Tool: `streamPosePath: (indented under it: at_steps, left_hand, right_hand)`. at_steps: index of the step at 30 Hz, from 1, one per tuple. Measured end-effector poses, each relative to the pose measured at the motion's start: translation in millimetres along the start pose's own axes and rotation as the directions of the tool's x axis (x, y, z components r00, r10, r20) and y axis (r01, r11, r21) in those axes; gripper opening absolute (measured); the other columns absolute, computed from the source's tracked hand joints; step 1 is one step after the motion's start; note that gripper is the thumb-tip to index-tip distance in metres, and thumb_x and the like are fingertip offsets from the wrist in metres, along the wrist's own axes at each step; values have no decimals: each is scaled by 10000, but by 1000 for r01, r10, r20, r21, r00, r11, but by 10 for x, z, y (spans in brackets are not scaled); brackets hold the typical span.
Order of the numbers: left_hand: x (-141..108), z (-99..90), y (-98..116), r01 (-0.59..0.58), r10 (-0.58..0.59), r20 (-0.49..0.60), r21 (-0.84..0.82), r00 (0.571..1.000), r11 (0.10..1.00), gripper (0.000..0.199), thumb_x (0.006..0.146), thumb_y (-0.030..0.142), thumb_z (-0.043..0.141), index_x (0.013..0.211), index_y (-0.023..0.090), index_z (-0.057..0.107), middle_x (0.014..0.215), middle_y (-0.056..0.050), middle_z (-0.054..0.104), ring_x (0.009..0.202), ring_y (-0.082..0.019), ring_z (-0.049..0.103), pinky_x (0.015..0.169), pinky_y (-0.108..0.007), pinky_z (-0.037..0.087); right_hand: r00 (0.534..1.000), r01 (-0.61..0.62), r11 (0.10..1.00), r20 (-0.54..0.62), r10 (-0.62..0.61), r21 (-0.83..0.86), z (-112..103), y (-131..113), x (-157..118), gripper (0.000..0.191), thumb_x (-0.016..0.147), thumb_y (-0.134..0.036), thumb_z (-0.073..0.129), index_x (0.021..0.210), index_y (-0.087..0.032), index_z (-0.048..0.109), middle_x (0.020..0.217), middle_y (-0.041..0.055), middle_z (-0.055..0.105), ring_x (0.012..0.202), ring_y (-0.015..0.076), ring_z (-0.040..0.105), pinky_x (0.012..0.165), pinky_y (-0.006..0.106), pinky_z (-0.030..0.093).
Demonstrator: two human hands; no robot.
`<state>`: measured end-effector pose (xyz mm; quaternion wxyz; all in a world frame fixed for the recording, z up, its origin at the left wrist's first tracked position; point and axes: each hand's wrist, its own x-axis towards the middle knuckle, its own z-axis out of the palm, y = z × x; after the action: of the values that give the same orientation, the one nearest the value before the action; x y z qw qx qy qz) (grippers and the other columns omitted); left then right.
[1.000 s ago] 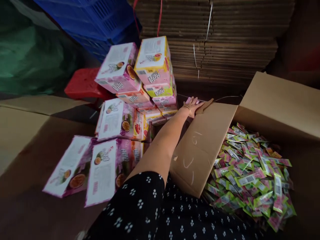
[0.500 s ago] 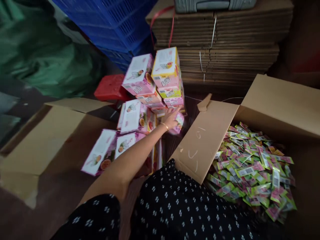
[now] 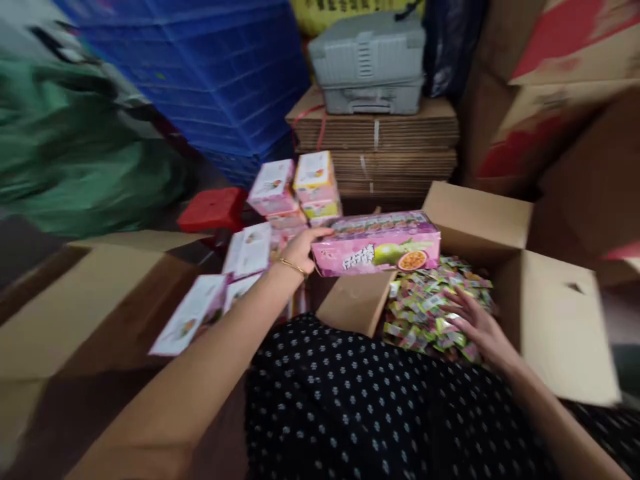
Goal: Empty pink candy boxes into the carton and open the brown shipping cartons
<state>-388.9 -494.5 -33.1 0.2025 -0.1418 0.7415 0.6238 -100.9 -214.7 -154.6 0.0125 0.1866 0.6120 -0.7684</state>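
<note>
A long pink box with passion fruit pictures (image 3: 375,257) is held up in my left hand (image 3: 303,250), which grips its left end. The box hangs in front of the opened carton, its right end over the carton's near corner. Many small green and pink sachets (image 3: 425,307) lie in that carton (image 3: 570,327). Above them on the right, my right hand (image 3: 473,323) has its fingers spread and holds nothing. Stacked fruit boxes (image 3: 313,177) and more white-topped boxes (image 3: 249,250) stand left of the held box.
Behind are blue crates (image 3: 200,80), flattened cardboard (image 3: 380,160) and a grey case (image 3: 370,67). A red stool (image 3: 213,208), a green sack (image 3: 75,147) and an open carton (image 3: 100,287) are at the left. Printed cartons (image 3: 575,100) stand at the right.
My left hand has lifted the pink box from beside the stacks and brought it right, near the sachet carton. My right hand has come into view. The view has shifted, showing more at the right.
</note>
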Motion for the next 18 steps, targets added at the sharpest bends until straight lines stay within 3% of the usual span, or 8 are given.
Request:
streamPosePath:
  at_steps: [1,3,6,8,10,13,15,18]
  left_hand:
    - [-121,329,-135,106,-104,108,-15,989,994,348,718,222,740,1060,156,749,864,-82,760,806,-256,739,722,-380,633]
    - [-410,927,-444,244,-232,310,0,922,970,378,704,217,754,1079,178,722,897,-77,759,764,-226,721,620,-316,597]
    - [-811,1522,-854,253,-232,522,31,821,967,549,693,227,770,1229,260,655,1094,-56,762,852,-213,719,564,-268,552]
    - [-949,1716,-1020,177,-185,607,74,773,981,587,709,286,803,1268,280,626,1219,-64,737,984,-238,719,660,-307,592]
    - [-960,1813,-1093,23,-119,675,150,729,988,552,719,386,850,1215,244,654,1256,-92,724,1083,-269,704,816,-369,612]
    - [-827,1907,-1113,-212,13,744,174,668,962,542,725,550,863,1109,202,706,1248,-114,737,1149,-305,685,972,-413,573]
    - [-735,1989,-1142,-268,76,734,149,675,952,552,730,630,834,1053,197,723,1186,-102,764,1111,-314,698,978,-425,566]
    - [-744,2158,-1251,-216,87,645,124,759,968,523,806,683,738,997,197,733,1081,-78,786,1028,-304,716,937,-428,575]
  right_hand:
    - [998,49,989,29,-53,139,127,-59,34,888,720,-685,884,1479,-356,561,1591,114,516,1381,375,573,1116,642,502]
    - [995,98,932,-19,-98,349,215,-134,98,889,683,-772,859,1428,-366,595,1535,69,576,1422,339,533,1165,573,487]
    - [984,125,842,-173,-39,525,-21,-129,103,960,623,-890,784,1385,-325,636,1393,59,672,1450,337,504,1206,547,463]
    - [959,171,801,-283,-2,574,-260,-95,43,966,625,-868,786,1395,-306,634,1372,58,683,1469,338,484,1223,557,443]
    - [942,187,782,-335,29,595,-434,-69,-8,975,616,-868,790,1392,-297,639,1373,62,686,1471,348,481,1227,575,431]
    - [963,110,804,-262,59,584,-495,-64,-20,1027,588,-915,777,1385,-279,652,1379,85,684,1462,375,487,1224,611,414]
    - [980,50,820,-187,70,571,-454,-79,-25,1037,627,-952,721,1403,-267,651,1390,104,677,1464,382,485,1230,624,395]
    - [982,26,825,-168,84,565,-403,-119,-73,1055,742,-1043,467,1421,-255,649,1393,121,674,1481,361,469,1229,620,390]
